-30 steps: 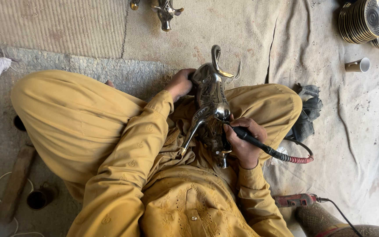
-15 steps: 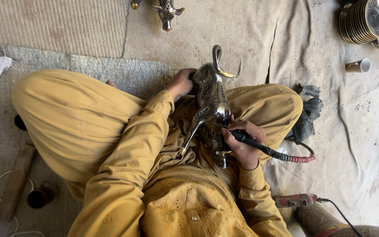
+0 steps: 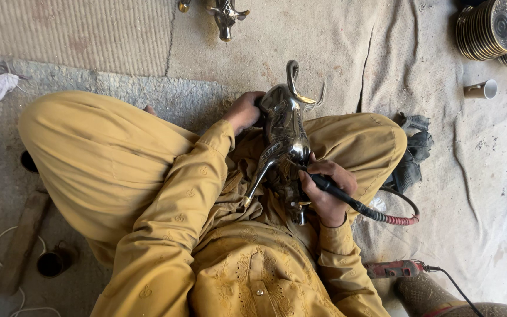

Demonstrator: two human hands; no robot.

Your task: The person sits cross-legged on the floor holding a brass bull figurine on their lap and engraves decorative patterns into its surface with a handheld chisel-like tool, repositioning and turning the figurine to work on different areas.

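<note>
Glossy polished metal figure [image 3: 283,132]; matt mustard cloth garment [image 3: 118,170]; rough woven mat [image 3: 77,29].

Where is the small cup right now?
In the head view the cup lies on its side on the cloth at upper right, just below the stack of metal plates.

No boxes, packs, labels, signs or screens to see here (not on the floor, not by the person's lap, not at the edges etc.); nothing with a printed face or a lit panel shows anywhere.
</note>
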